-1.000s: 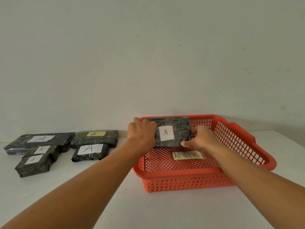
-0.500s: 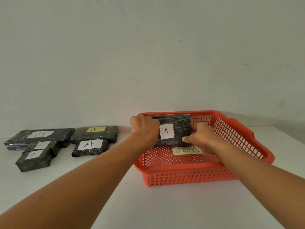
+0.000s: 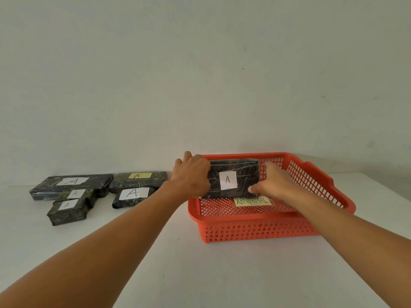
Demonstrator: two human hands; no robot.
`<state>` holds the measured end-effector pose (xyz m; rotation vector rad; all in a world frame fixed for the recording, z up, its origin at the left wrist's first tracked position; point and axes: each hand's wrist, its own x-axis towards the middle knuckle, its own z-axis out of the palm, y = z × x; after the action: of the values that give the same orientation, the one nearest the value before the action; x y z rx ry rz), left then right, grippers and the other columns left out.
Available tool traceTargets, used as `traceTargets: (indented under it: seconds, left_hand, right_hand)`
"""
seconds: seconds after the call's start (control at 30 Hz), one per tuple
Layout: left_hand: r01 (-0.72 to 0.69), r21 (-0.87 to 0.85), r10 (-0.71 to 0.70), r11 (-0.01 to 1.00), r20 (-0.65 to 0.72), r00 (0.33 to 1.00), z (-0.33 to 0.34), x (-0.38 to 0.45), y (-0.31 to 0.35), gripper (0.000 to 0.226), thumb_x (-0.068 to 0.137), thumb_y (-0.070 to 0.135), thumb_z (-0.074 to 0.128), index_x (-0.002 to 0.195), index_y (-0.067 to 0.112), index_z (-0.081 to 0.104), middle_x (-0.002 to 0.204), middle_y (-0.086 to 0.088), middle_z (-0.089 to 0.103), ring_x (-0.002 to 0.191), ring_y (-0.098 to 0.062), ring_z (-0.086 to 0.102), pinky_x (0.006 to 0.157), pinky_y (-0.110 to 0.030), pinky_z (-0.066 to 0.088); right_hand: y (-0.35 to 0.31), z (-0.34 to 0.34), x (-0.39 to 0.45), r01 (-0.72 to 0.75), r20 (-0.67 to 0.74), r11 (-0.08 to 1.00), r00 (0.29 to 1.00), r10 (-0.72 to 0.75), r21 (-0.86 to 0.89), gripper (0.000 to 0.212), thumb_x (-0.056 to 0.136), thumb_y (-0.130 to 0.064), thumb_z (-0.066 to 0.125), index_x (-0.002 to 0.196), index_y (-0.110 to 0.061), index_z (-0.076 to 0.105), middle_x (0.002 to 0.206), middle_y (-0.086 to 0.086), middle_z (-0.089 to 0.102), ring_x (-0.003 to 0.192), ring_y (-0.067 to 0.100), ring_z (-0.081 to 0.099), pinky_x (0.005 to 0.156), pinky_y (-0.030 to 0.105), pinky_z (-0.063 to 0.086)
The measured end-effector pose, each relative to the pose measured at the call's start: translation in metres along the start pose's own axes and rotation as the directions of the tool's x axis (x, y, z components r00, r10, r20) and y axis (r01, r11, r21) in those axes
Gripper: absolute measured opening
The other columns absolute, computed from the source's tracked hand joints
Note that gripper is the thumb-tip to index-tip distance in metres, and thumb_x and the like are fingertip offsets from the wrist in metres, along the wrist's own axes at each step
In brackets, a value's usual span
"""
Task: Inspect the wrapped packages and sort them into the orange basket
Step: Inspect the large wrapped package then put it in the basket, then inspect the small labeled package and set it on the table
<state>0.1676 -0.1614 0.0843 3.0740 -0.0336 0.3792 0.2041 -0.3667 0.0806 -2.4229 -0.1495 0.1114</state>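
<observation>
Dark package [image 3: 233,177] wrapped in shiny, crinkly film, flat brick shape, propped on its long edge inside the orange basket [image 3: 255,230] toward the 12 o'clock wall, white square label [image 3: 228,180] facing out with a hand-drawn "A". Left hand [image 3: 193,174] wrapped round the package's 9 o'clock end, fingers curled over the top corner. Right hand [image 3: 272,184] at the 3 o'clock end, thumb pinching the lower corner, other fingers tucked behind the package, so can't tell exactly how those lie. Basket itself is plastic lattice, rectangular, flared rim with a handle bump at 3 o'clock; yellow note [image 3: 253,200] on the mesh floor reading "ABNORMAL", partly covered by the right wrist. All sitting on a plain white table [image 3: 222,274] against a bare pale wall [image 3: 200,74]. Off at 9 o'clock of the basket, well apart from it, a cluster of five more packages in the same glossy dark wrap: long package [image 3: 44,187] at the far side with a white "A" label, two small packages [image 3: 66,213] stacked overlapping in front of it, each with a small white "A", then a greenish package [image 3: 120,178] with a yellow "A" label and a black package [image 3: 120,202] with a big white "A" just in front. Left forearm partly blocking the 3 o'clock edge of that cluster.
</observation>
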Motion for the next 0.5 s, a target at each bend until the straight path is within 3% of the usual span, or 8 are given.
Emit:
traceTargets:
  seconds: [0.1,0.17,0.27,0.37,0.43,0.5]
  left_hand:
    - [0.056,-0.179,-0.08,0.982,-0.129,0.988,-0.01,-0.014,-0.015,0.031,0.096,0.026,0.057,0.123,0.015,0.066,0.124,-0.008,0.061,0.12,-0.026,0.048,0.1,-0.045,0.042]
    - [0.075,-0.316,-0.145,0.946,-0.204,0.968,-0.013,-0.025,-0.028,0.029,0.096,0.027,0.058,0.12,0.015,0.069,0.124,-0.008,0.064,0.119,-0.027,0.054,0.097,-0.047,0.048]
    - [0.093,-0.496,-0.267,0.863,-0.293,0.918,-0.014,-0.046,-0.05,0.02,0.095,0.024,0.062,0.108,0.016,0.074,0.113,-0.003,0.072,0.095,-0.02,0.067,0.086,-0.042,0.056]
    - [0.132,-0.61,-0.393,0.781,-0.315,0.864,-0.015,-0.072,-0.073,0.013,0.093,0.019,0.063,0.094,0.018,0.075,0.093,0.003,0.075,0.072,-0.011,0.066,0.072,-0.032,0.055]
    - [0.167,-0.669,-0.469,0.724,-0.3,0.83,-0.015,-0.09,-0.091,0.015,0.093,0.017,0.062,0.091,0.017,0.076,0.083,0.003,0.073,0.07,-0.012,0.067,0.066,-0.028,0.053]
    - [0.193,-0.705,-0.526,0.683,-0.291,0.799,-0.013,-0.107,-0.11,0.016,0.093,0.016,0.062,0.088,0.016,0.076,0.074,0.002,0.071,0.064,-0.012,0.064,0.06,-0.023,0.05]
  right_hand:
    - [-0.007,0.002,-0.013,0.108,-0.065,0.994,0.992,-0.107,0.014,0.068,0.083,-0.011,0.081,0.14,-0.014,0.045,0.12,0.004,0.061,0.093,0.017,0.056,0.058,0.017,0.039]
    - [-0.015,0.007,-0.02,0.167,-0.097,0.986,0.982,-0.165,0.013,0.066,0.083,-0.009,0.08,0.14,-0.014,0.047,0.116,0.002,0.06,0.092,0.013,0.053,0.055,0.013,0.035]
    - [-0.03,0.019,-0.031,0.25,-0.127,0.968,0.96,-0.249,-0.008,0.062,0.085,-0.011,0.08,0.14,-0.013,0.052,0.122,0.004,0.06,0.095,0.012,0.053,0.056,0.01,0.038]
    - [-0.05,0.037,-0.04,0.368,-0.166,0.93,0.916,-0.364,-0.008,0.047,0.085,-0.017,0.08,0.129,-0.016,0.065,0.13,0.005,0.065,0.105,0.015,0.062,0.075,0.014,0.047]
    - [-0.066,0.049,-0.048,0.452,-0.178,0.892,0.879,-0.443,0.011,0.036,0.086,-0.017,0.079,0.121,-0.016,0.071,0.124,0.003,0.069,0.112,0.015,0.064,0.087,0.021,0.047]
    - [-0.083,0.064,-0.054,0.537,-0.186,0.844,0.83,-0.525,0.014,0.025,0.086,-0.017,0.077,0.111,-0.018,0.075,0.114,0.0,0.073,0.105,0.013,0.067,0.09,0.025,0.052]
